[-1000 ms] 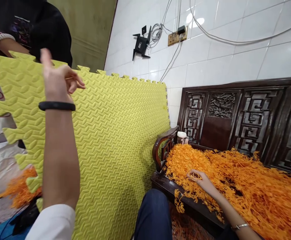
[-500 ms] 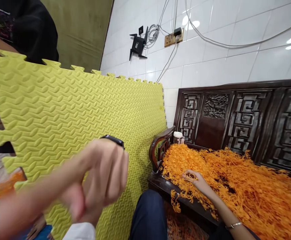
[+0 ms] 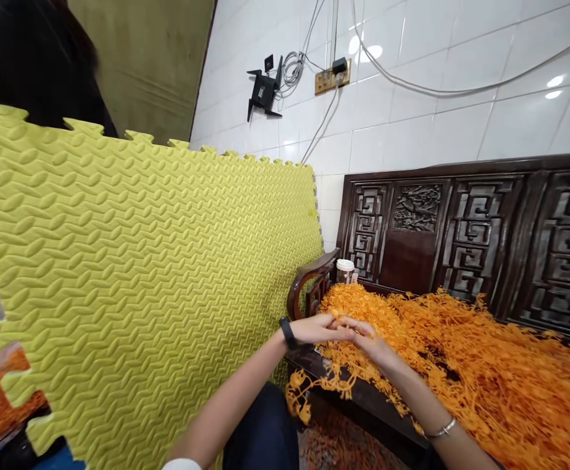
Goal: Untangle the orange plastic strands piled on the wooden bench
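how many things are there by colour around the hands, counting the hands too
orange: 1, heap of strands
yellow-green: 1, foam mat
dark brown: 1, carved bench
white: 1, cup
black: 1, wristband
hands: 2, left hand, right hand
total: 7

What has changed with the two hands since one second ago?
The left hand came down from high in front of the yellow foam mat and moved right to meet the right hand at the orange strands. Both hands now pinch strands between their fingers. The right hand stayed on the pile; the bench, mat and cup did not move.
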### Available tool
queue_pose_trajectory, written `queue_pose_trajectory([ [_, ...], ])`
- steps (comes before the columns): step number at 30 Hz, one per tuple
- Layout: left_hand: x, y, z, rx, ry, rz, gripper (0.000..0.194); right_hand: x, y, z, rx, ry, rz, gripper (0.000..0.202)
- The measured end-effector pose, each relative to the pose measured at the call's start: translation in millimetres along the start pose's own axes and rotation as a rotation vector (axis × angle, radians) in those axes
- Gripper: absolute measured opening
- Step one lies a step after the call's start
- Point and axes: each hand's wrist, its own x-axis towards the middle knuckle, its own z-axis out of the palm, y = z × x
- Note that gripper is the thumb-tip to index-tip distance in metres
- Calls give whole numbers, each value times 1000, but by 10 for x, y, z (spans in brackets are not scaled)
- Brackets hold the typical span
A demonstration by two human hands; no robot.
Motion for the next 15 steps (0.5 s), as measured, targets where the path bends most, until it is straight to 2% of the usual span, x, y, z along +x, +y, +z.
queue_pose_trajectory([
  [1,58,-1,29,-61,52,26,49,29,-50,25,-47,-55,-56,43],
  [3,135,15,45,-168,169,-22,45,78,-131,43,-110,-134,-135,30],
  [5,163,21,40,-272,317,-84,45,124,-150,26,-137,-210,-71,27],
  [7,150,1,35,-397,478,-66,41,172,-84,-10,-95,-274,-19,29],
  [10,75,-85,14,-595,690,-63,36,238,112,-80,38,-199,21,28],
  [13,-24,-226,-62,-658,798,-152,47,249,258,-141,79,-119,22,25],
  [15,-73,-313,-127,-656,841,-176,52,225,287,-171,60,-163,42,25],
])
